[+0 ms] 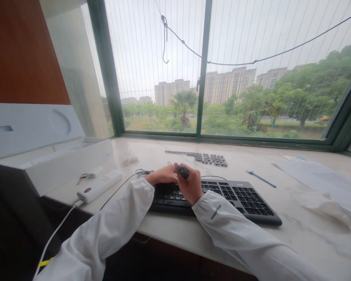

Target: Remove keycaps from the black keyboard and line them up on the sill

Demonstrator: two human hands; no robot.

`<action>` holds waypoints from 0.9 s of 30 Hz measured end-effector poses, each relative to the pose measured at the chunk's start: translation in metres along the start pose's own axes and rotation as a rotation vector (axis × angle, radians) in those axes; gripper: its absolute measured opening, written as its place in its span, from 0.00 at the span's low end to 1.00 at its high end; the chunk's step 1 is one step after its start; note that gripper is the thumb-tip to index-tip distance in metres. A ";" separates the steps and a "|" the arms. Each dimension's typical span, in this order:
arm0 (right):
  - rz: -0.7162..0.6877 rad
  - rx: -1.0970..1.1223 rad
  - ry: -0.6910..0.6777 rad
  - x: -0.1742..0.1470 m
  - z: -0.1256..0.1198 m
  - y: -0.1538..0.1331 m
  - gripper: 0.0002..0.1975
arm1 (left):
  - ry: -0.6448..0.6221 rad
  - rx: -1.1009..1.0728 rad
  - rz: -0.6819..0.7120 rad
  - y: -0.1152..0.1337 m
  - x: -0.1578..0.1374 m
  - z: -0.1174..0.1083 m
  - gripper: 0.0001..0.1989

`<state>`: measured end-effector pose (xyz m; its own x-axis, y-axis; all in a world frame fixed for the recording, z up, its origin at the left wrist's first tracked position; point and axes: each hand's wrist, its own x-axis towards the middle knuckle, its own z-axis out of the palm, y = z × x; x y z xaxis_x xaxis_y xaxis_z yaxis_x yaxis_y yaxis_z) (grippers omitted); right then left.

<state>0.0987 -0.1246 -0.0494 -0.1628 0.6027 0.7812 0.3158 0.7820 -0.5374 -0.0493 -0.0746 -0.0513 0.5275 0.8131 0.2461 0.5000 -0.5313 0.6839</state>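
A black keyboard (242,197) lies on the pale marble-patterned surface, many of its key positions without caps. My right hand (190,186) is closed around a dark-handled tool (182,171), held over the left half of the keyboard; the tool's working end is hidden. Close beside it, my left hand (163,175) reaches over the keyboard's upper left part. Its fingertips are hidden behind the right hand, so I cannot tell what they hold. Behind both hands, removed keycaps (211,159) lie in rows, with a long line of small ones stretching left.
On the left stand an open white box (67,166), a white power strip (101,186) and a key (82,178). A tangled black cable (144,172) lies by my left hand. To the right are a blue pen-like stick (262,179), paper sheets (324,183) and crumpled tissue (324,205). Windows rise behind.
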 end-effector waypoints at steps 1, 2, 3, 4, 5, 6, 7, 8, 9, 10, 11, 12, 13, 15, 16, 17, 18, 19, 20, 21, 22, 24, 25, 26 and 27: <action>0.019 -0.040 0.012 0.005 -0.005 0.005 0.19 | -0.009 -0.016 -0.035 0.001 0.000 0.000 0.08; 0.041 -0.082 0.008 0.011 -0.010 0.011 0.19 | -0.032 -0.046 -0.058 0.003 0.001 0.000 0.10; 0.065 -0.127 -0.011 0.016 -0.015 0.018 0.20 | -0.034 -0.061 -0.072 0.005 0.001 -0.001 0.12; 0.091 -0.172 -0.041 0.020 -0.020 0.026 0.20 | -0.019 -0.080 -0.088 0.007 0.001 -0.001 0.15; 0.114 -0.214 -0.080 0.024 -0.025 0.033 0.20 | 0.012 -0.097 -0.103 0.009 0.002 -0.001 0.17; 0.133 -0.253 -0.122 0.027 -0.029 0.041 0.20 | 0.054 -0.110 -0.113 0.011 0.002 -0.001 0.18; 0.149 -0.288 -0.169 0.029 -0.032 0.048 0.19 | 0.103 -0.120 -0.116 0.013 0.002 -0.002 0.19; 0.165 -0.316 -0.214 0.030 -0.034 0.054 0.19 | 0.150 -0.127 -0.111 0.015 0.002 -0.002 0.19; 0.182 -0.337 -0.256 0.031 -0.036 0.059 0.19 | 0.191 -0.128 -0.099 0.016 0.002 -0.002 0.19; 0.199 -0.349 -0.294 0.031 -0.036 0.064 0.19 | 0.222 -0.125 -0.082 0.016 0.002 -0.002 0.19; 0.215 -0.353 -0.326 0.030 -0.036 0.067 0.19 | 0.246 -0.115 -0.060 0.016 0.002 -0.001 0.19; 0.228 -0.354 -0.352 0.030 -0.035 0.070 0.19 | 0.262 -0.101 -0.038 0.015 0.002 -0.001 0.18; 0.238 -0.354 -0.372 0.029 -0.034 0.071 0.20 | 0.273 -0.085 -0.020 0.013 0.002 0.000 0.18; 0.250 -0.365 -0.390 0.029 -0.032 0.072 0.20 | 0.293 -0.059 -0.005 0.010 0.003 0.002 0.17; 0.253 -0.373 -0.392 0.029 -0.032 0.072 0.20 | 0.305 -0.050 -0.006 0.008 0.003 0.002 0.17; 0.255 -0.381 -0.391 0.029 -0.032 0.071 0.19 | 0.319 -0.042 -0.006 0.007 0.003 0.003 0.17; 0.259 -0.386 -0.389 0.029 -0.032 0.071 0.18 | 0.333 -0.032 -0.003 0.006 0.003 0.004 0.17; 0.265 -0.385 -0.388 0.029 -0.032 0.071 0.17 | 0.341 -0.019 0.002 0.006 0.003 0.004 0.17; 0.271 -0.379 -0.386 0.030 -0.032 0.071 0.17 | 0.343 0.000 0.010 0.006 0.003 0.004 0.17; 0.278 -0.370 -0.385 0.030 -0.033 0.071 0.17 | 0.343 0.021 0.020 0.007 0.003 0.005 0.17; 0.282 -0.362 -0.385 0.030 -0.033 0.071 0.18 | 0.341 0.045 0.029 0.008 0.003 0.005 0.17; 0.280 -0.353 -0.384 0.030 -0.033 0.071 0.19 | 0.342 0.094 0.041 0.010 0.002 0.005 0.17; 0.277 -0.353 -0.383 0.030 -0.033 0.071 0.19 | 0.346 0.115 0.046 0.011 0.002 0.005 0.17; 0.277 -0.354 -0.383 0.030 -0.033 0.071 0.19 | 0.352 0.133 0.049 0.012 0.002 0.006 0.16; 0.279 -0.354 -0.385 0.031 -0.033 0.071 0.20 | 0.357 0.149 0.050 0.012 0.002 0.006 0.15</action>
<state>0.1470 -0.0558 -0.0533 -0.3351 0.8442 0.4185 0.6771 0.5246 -0.5160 -0.0379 -0.0810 -0.0466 0.2951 0.8028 0.5182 0.5879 -0.5800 0.5639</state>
